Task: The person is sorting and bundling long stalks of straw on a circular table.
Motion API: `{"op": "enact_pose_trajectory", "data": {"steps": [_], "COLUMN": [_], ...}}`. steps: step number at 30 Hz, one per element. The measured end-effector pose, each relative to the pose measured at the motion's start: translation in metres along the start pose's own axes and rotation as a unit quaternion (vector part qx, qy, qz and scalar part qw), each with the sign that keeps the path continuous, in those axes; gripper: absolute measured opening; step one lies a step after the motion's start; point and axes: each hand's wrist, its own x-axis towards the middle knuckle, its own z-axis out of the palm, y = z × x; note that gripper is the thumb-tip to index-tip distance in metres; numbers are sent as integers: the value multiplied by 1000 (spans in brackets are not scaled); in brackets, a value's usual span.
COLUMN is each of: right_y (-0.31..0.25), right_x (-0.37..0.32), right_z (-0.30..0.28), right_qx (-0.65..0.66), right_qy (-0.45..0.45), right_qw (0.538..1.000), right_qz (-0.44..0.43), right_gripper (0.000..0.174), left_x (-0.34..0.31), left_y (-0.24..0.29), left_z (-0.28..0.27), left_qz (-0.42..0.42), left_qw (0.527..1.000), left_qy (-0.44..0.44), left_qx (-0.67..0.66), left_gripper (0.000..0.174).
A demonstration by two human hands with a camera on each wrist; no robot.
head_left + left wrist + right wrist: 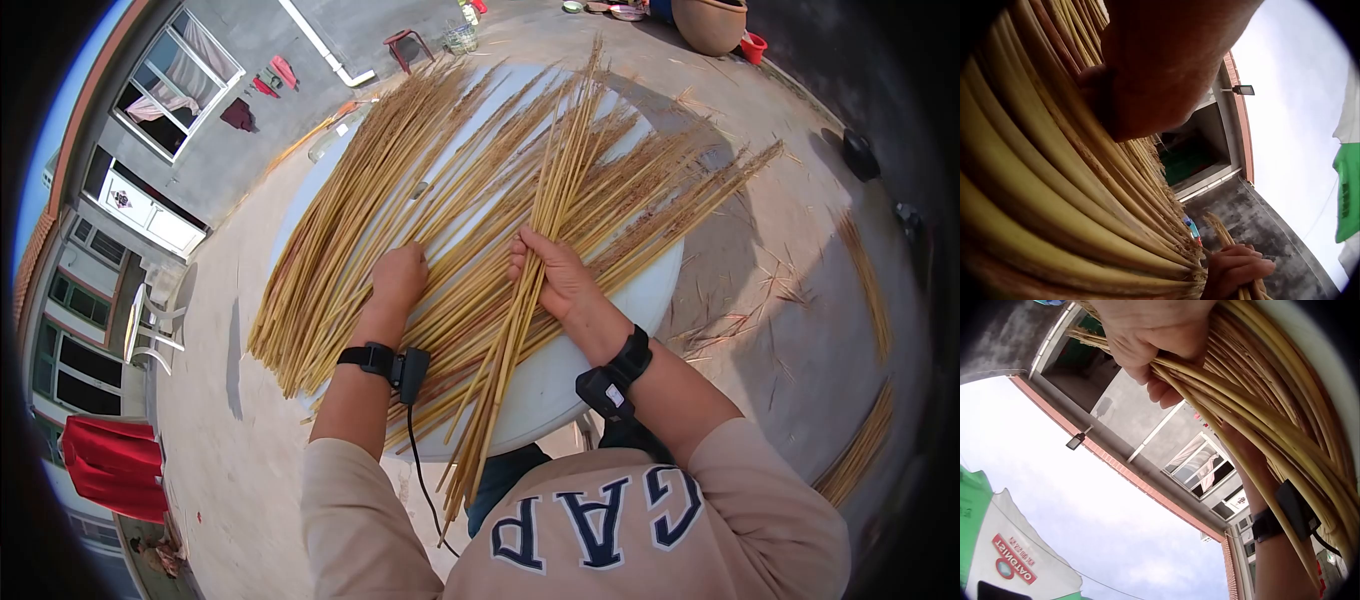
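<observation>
Long dry sorghum stalks [330, 250] with brown feathery seed heads lie fanned across a pale round table [640, 285]. My right hand [556, 270] grips a separate bundle of stalks [500, 365], held slantwise across the others, its cut ends sticking out past the table's near edge. In the right wrist view, the fingers of that hand [1160, 337] curl round the bundle. To its left, my left hand [400, 272] is curled down on the loose stalks, fingertips in among them. Its fingers are mostly hidden behind the hand in the left wrist view, low against the stalks [1041, 125].
More stalks lie on the ground at the right [868, 290], with scattered broken bits [740, 310] nearer the table. A white chair [155, 325] stands at the left. At the back are a stool [408, 48], a big clay pot [710, 22] and a red bucket [753, 46].
</observation>
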Motion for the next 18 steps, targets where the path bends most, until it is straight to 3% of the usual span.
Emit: {"op": "enact_pose_trajectory", "data": {"steps": [4, 8, 10, 13, 18], "right_y": [1, 1, 1, 2, 2], "right_x": [-1, 0, 1, 0, 0], "right_z": [1, -1, -4, -2, -2], "right_qx": [-3, -9, -13, -14, -12], "right_qy": [1, 7, 1, 0, -4], "right_qw": [1000, 1000, 1000, 1000, 1000], "right_qz": [2, 0, 1, 5, 0], "right_gripper": [11, 11, 11, 11, 11], "left_x": [5, 2, -1, -14, -23], "left_y": [3, 0, -12, -13, -8], "left_z": [-8, -33, -36, -37, -28], "left_qz": [-10, -31, 22, -22, -21], "left_qw": [997, 999, 998, 999, 999], "left_qy": [-50, -15, 45, 23, 2], "left_qx": [58, 15, 42, 12, -48], "left_gripper": [11, 9, 7, 6, 8]}}
